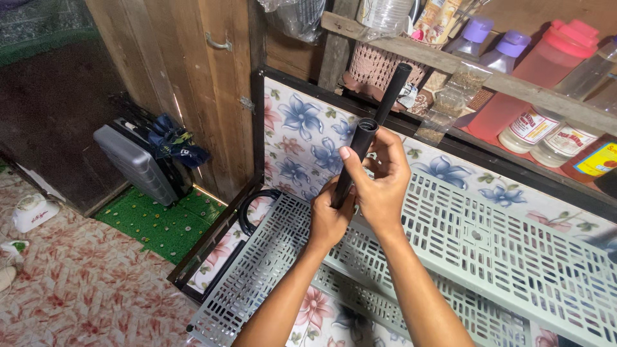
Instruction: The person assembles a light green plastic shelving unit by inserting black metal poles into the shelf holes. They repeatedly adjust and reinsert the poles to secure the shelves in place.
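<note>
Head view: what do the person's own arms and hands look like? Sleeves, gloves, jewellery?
Both forearms are bare to the frame's bottom edge: no sleeves in view. The left hand and right hand are ungloved, with no rings, watch or bracelets visible. Fingernails short and unpainted.

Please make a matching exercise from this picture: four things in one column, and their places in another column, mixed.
Things:
1. black tubes
2. grey case
3. purple-capped bottles
4. slotted plastic panels

Places:
A. on the wooden shelf
B. leaning beside the wooden door
C. under the forearms
D. held in both hands, left hand and right hand

Pairs: 1-D, 2-B, 3-A, 4-C
</note>
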